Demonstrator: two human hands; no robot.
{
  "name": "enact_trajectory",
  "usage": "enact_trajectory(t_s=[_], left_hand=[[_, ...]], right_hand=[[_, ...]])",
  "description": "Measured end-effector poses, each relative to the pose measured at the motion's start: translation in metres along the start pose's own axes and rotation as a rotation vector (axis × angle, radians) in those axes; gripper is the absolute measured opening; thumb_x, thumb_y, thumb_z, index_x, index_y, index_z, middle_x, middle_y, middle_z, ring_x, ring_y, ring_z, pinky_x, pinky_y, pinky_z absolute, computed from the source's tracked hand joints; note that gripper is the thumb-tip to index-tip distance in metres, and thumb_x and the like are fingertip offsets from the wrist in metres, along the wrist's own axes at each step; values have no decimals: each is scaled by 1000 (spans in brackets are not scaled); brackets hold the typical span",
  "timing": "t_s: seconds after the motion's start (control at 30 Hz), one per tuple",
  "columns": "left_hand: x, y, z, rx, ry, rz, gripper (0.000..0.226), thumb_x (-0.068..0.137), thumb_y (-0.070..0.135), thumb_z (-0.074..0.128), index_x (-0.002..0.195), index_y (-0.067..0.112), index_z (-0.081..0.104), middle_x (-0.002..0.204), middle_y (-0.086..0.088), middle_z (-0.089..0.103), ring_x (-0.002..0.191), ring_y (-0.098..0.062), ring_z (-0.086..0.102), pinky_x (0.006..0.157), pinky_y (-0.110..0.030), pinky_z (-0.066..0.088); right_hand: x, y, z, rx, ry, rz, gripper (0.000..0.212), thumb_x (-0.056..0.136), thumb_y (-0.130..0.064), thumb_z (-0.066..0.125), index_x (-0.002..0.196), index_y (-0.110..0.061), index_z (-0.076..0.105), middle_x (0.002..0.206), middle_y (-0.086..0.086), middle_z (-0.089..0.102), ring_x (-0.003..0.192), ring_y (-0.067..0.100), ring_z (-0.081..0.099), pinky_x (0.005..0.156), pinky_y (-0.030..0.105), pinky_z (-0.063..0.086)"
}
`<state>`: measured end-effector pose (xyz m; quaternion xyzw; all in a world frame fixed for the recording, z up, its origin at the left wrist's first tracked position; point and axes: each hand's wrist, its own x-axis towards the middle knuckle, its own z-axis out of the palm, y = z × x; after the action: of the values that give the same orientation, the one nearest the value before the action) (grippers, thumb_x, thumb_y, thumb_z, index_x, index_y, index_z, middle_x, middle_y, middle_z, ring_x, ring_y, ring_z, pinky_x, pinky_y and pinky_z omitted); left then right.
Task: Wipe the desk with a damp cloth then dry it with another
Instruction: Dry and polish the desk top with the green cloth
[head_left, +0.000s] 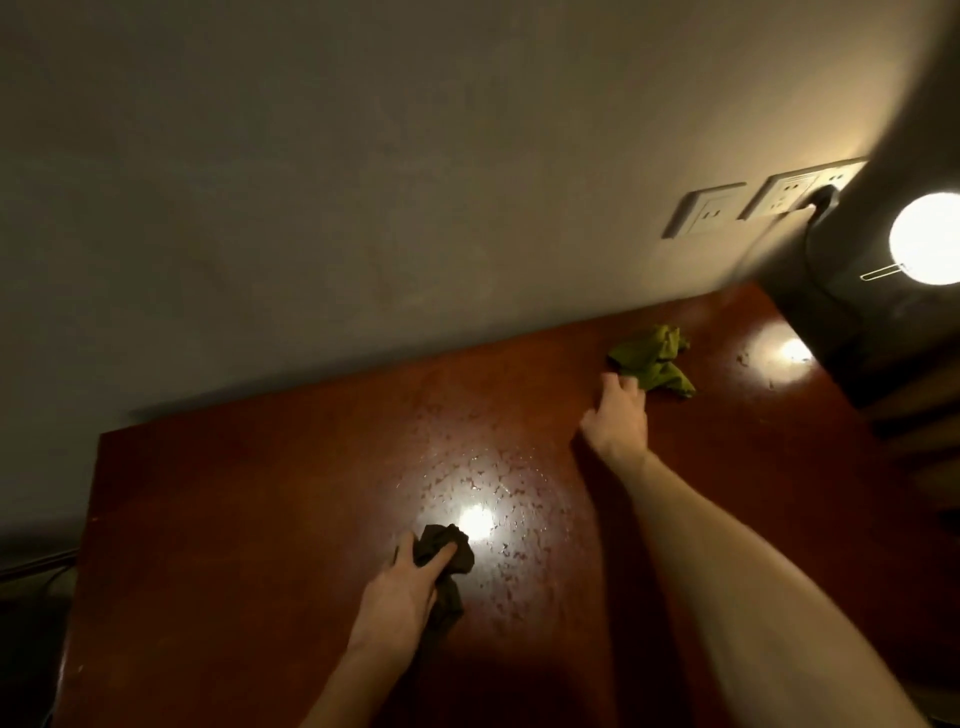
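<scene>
A reddish-brown desk fills the lower view, with wet droplets and streaks glinting around its middle. My left hand presses a crumpled dark brown cloth onto the desk near the front centre, fingers closed over it. A crumpled green cloth lies at the back right of the desk. My right hand reaches out just left of the green cloth, fingers spread, fingertips at its edge; whether they touch it is unclear.
A grey wall stands behind the desk, with two wall sockets at the right, one with a black plug. A dark lamp with a bright bulb stands at the desk's far right corner. The desk's left edge drops to a dark floor.
</scene>
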<state>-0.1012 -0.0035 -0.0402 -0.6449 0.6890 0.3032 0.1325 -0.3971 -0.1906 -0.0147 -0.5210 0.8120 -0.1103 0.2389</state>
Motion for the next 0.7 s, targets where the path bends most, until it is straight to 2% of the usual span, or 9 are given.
enact_trajectory(t_s=[0.1,0.2,0.3,0.37,0.47,0.53,0.6,0.67,0.7], left_hand=[[8,7,-4,3,-18,-9,69,109,24,52,162,51,18,162,-8,20,123,-17,55,113,-34,48],[10,9,-4,-20,-2,10,66,108,26,54,162,48,22,165,-9,17,131,-18,50,119,-38,42],[10,5,-4,-60,25,28,61,108,27,53,161,46,27,162,-7,22,126,-15,51,117,-36,45],[12,2,-2,-62,59,32,58,109,26,51,160,45,29,160,-7,23,125,-16,51,116,-36,46],[11,6,-7,-43,33,36,57,109,26,50,160,41,31,160,-8,24,128,-20,50,116,-37,45],[13,6,-8,-69,14,19,53,110,31,47,160,38,33,159,-8,27,124,-20,50,108,-31,46],[15,3,-10,-109,10,2,49,110,33,39,159,38,39,161,-12,28,127,-31,51,103,-38,47],[13,2,-17,-168,-20,-4,55,104,46,29,156,39,44,164,-13,28,135,-43,49,106,-50,45],[12,0,-23,-227,-12,2,62,98,56,26,153,38,48,159,-11,37,131,-39,53,104,-48,47]], right_hand=[[59,18,-25,-132,-24,3,75,85,-10,66,153,-23,37,163,19,22,150,45,23,116,65,31],[98,30,-32,-228,-172,28,88,89,-20,70,161,-34,22,172,12,5,155,45,11,117,69,26],[106,32,-18,-350,-214,28,72,97,-31,68,158,-29,30,165,18,19,147,55,22,112,67,37],[95,25,-8,-360,-159,23,56,100,-26,65,148,-19,38,153,26,31,134,58,39,102,64,48],[61,-7,3,-215,-240,-6,41,99,-25,66,132,-11,48,129,21,55,106,43,65,89,50,61],[33,-38,11,-100,-451,-30,26,97,-28,70,114,-15,55,110,11,64,90,27,69,75,39,64],[0,-73,24,-53,-601,-110,24,93,-31,73,107,-18,58,102,6,66,85,21,66,66,31,59],[-33,-105,41,29,-611,-200,23,89,-34,74,102,-20,61,99,5,67,89,23,66,74,35,57],[-50,-120,49,95,-604,-227,21,88,-34,74,98,-20,62,97,4,68,90,23,66,77,36,56]])
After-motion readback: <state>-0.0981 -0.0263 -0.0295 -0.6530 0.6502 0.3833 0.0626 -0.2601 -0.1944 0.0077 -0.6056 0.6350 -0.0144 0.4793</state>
